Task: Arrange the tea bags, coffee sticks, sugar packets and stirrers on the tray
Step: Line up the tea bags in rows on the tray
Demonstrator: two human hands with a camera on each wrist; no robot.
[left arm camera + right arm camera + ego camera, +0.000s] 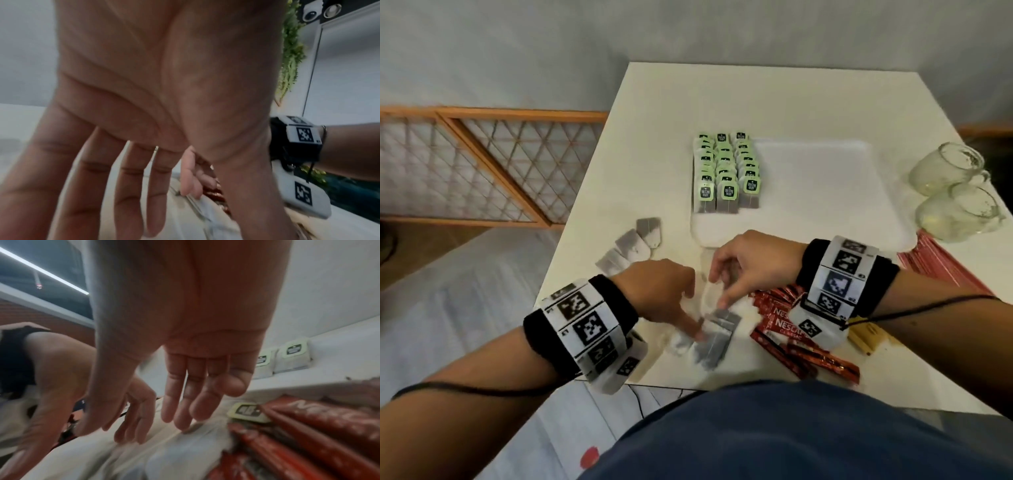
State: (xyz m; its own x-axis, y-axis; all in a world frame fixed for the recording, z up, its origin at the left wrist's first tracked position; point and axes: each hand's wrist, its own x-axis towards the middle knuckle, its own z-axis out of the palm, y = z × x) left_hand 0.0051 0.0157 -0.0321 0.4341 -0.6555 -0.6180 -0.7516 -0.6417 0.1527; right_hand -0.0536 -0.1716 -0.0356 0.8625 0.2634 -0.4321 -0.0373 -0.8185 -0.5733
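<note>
A white tray [825,205] lies mid-table with three rows of green-tagged tea bags [726,171] along its left part. A loose heap of tea bags [714,337] lies near the front edge. My left hand [690,315] reaches down with straight fingers, one fingertip touching the heap. My right hand [719,291] hangs just above the heap, fingers relaxed and holding nothing that I can make out. Red coffee sticks [791,339] lie right of the heap, under my right wrist. Yellow sugar packets [866,337] and red stirrers [941,263] lie further right.
Three more tea bags [633,245] lie left of the tray. Two glass mugs [955,192] stand at the table's right edge. The tray's right part is bare. A wooden lattice panel [482,164] stands beyond the left edge of the table.
</note>
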